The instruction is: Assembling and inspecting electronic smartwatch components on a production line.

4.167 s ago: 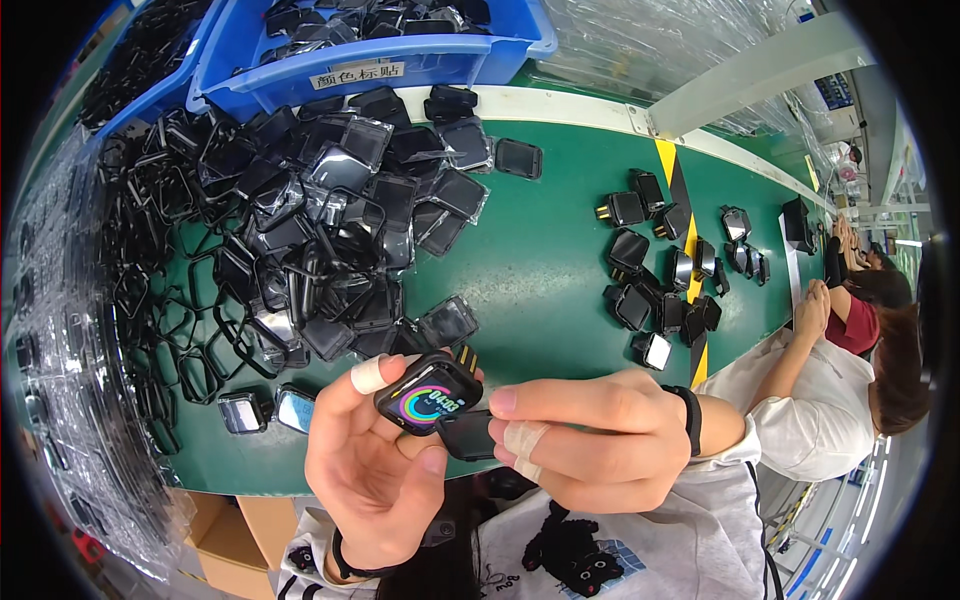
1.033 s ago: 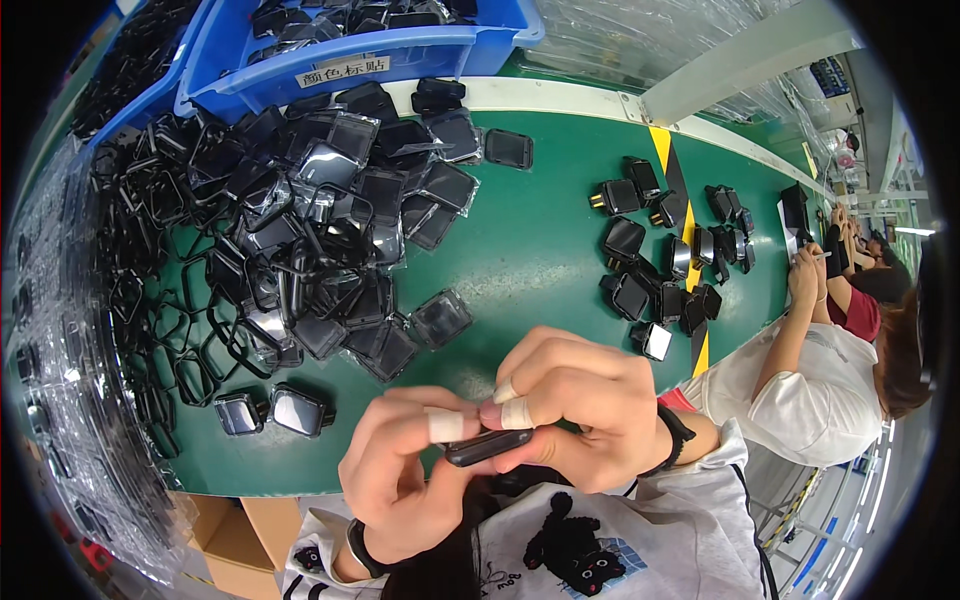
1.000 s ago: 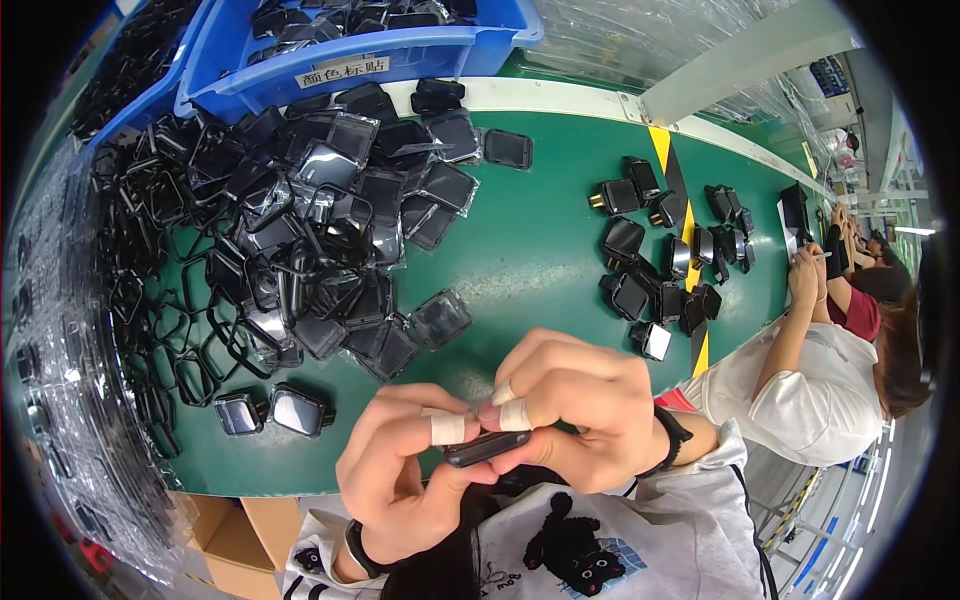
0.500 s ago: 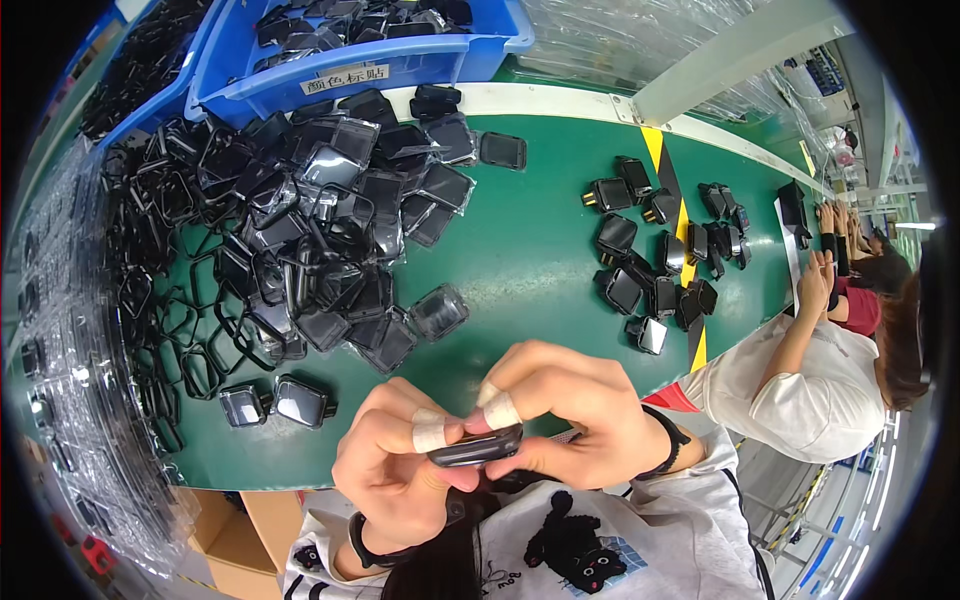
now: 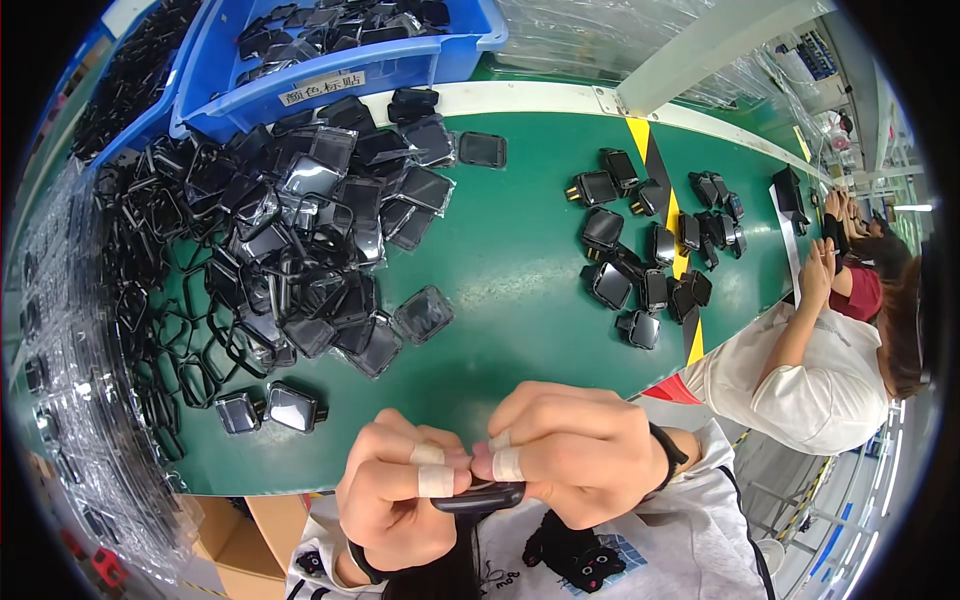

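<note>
My left hand (image 5: 395, 490) and my right hand (image 5: 590, 455) come together at the table's front edge, both closed on one small black device housing (image 5: 478, 498) with rounded corners. Fingertips and thumbs pinch its two ends, and the housing lies edge-on. White tape wraps several fingertips. Its far face is partly hidden by the fingers. Left of my hands, two black device housings with glossy screens (image 5: 292, 408) rest on the green table. A flat black cover in clear film (image 5: 424, 314) lies beyond my left hand.
A large heap of black frames and film-wrapped covers (image 5: 300, 250) spreads over the left side. Behind it stands a blue bin (image 5: 400, 70) of similar parts. Several black devices (image 5: 610, 285) sit right, around yellow-black tape (image 5: 655, 165). A co-worker in white (image 5: 810, 380) sits at far right.
My hands and the housing have moved down, nearer my body. The housing has tipped to show a thinner edge, and my right-hand fingers have curled in more.
</note>
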### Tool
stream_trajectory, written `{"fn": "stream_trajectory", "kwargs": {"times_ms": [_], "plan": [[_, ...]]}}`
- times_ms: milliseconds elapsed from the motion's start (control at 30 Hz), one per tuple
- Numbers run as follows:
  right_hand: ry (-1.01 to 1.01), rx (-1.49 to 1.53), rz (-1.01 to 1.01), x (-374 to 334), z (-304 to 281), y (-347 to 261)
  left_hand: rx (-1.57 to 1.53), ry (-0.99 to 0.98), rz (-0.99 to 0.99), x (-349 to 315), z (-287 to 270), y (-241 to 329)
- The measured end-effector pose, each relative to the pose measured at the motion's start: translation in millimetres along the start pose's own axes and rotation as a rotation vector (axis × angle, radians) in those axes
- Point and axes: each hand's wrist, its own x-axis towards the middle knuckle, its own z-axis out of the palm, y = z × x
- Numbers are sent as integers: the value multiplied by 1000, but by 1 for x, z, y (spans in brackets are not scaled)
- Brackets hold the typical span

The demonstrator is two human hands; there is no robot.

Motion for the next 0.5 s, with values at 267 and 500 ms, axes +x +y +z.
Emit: {"fn": "stream_trajectory", "kwargs": {"times_ms": [267, 500], "plan": [[-22, -91, -134, 7, 0, 6, 184, -49, 42, 6, -6, 5], [35, -150, -138, 3, 2, 10, 328, -65, 27, 11, -6, 9]]}}
